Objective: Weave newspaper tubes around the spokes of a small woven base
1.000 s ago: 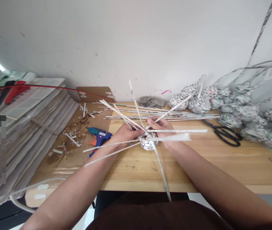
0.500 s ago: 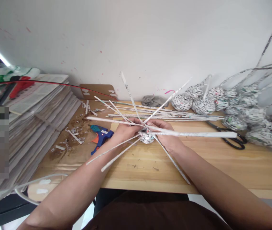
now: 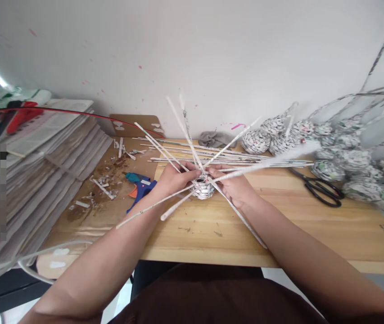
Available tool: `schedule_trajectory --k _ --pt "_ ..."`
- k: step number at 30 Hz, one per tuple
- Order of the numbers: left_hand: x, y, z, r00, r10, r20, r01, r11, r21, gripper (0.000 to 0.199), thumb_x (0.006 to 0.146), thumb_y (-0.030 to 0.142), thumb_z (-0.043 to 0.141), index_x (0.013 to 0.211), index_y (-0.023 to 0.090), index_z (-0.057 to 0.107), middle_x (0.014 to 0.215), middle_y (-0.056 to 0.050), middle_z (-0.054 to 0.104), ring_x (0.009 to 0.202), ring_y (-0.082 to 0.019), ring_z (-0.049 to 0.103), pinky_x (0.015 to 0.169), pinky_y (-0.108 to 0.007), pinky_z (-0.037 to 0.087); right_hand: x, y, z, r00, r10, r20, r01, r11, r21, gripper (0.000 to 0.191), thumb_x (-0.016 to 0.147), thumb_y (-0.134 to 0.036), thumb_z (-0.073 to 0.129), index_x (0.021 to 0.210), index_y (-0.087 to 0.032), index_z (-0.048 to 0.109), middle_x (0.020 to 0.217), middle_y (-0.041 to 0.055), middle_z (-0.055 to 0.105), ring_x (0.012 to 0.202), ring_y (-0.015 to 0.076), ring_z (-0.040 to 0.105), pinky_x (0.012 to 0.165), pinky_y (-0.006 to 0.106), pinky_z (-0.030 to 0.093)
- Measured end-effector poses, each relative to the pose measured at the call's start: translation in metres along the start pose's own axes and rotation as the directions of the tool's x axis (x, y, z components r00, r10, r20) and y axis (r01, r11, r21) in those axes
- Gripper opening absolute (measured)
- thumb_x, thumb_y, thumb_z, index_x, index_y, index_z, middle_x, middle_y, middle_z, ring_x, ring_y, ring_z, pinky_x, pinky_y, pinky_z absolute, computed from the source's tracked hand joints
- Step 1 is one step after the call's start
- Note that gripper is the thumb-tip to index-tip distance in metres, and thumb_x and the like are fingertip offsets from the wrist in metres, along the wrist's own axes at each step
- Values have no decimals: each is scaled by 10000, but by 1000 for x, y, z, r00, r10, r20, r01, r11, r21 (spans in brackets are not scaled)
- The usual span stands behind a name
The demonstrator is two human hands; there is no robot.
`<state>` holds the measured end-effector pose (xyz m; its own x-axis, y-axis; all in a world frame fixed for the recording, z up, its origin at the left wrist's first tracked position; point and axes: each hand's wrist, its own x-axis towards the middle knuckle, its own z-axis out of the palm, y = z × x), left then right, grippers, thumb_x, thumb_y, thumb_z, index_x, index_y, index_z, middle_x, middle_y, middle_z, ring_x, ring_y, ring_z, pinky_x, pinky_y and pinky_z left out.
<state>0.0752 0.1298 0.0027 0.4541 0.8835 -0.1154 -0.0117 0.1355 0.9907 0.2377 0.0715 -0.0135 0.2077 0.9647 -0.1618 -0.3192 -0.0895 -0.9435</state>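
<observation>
A small round woven newspaper ball (image 3: 202, 190) is held between my two hands over the wooden table. Several rolled paper strips (image 3: 234, 217) fan out from its top in all directions. My left hand (image 3: 180, 177) grips the ball's left side, thumb near the opening at the top. On the other side, my right hand (image 3: 227, 182) pinches at the base of the strips with its fingers curled. Parts of the fingers behind the ball are hidden. One strip pointing right is blurred by motion.
A blue glue gun (image 3: 141, 191) lies left of my hands among paper scraps. Loose paper sticks (image 3: 246, 161) lie behind. Black scissors (image 3: 323, 190) and several finished woven balls (image 3: 255, 141) sit to the right. A tall newspaper stack (image 3: 60, 180) stands at left.
The strips around the ball have shifted: one long strip has left the left side, another now stands up at the back, and the right one has swung upward. Both hands keep hold.
</observation>
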Motion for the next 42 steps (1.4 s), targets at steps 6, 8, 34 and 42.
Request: schedule_trajectory --k 6,8,34,42 --pt "9 -9 -5 999 43 -26 -43 999 12 347 565 388 878 678 139 664 570 -11 656 495 -127 573 479 -230 425 2 -1 -7 994 -21 105 34 991 -131 331 639 -404 854 859 -179 750 843 54 762 827 225 692 807 368 542" --pt "10 -11 -5 998 46 -43 -45 999 24 343 563 381 880 682 139 667 560 -12 653 484 -125 565 468 -229 422 2 -6 -12 987 -55 154 98 953 -287 292 709 -389 809 920 -191 770 893 56 768 814 221 691 755 355 547" --pt "-4 -7 14 969 221 -112 -209 972 110 255 711 378 781 750 154 667 661 9 639 566 -126 601 545 -236 518 -8 11 14 962 -263 -80 258 964 -69 242 719 -385 821 839 -201 718 862 34 743 823 213 680 794 352 534" --pt "-8 -11 19 978 181 -102 -181 983 14 304 684 402 815 830 159 704 709 1 654 621 -142 615 572 -254 551 -4 14 8 909 -407 -87 373 889 -265 237 761 -427 780 748 -215 672 929 44 734 861 205 682 808 340 532"
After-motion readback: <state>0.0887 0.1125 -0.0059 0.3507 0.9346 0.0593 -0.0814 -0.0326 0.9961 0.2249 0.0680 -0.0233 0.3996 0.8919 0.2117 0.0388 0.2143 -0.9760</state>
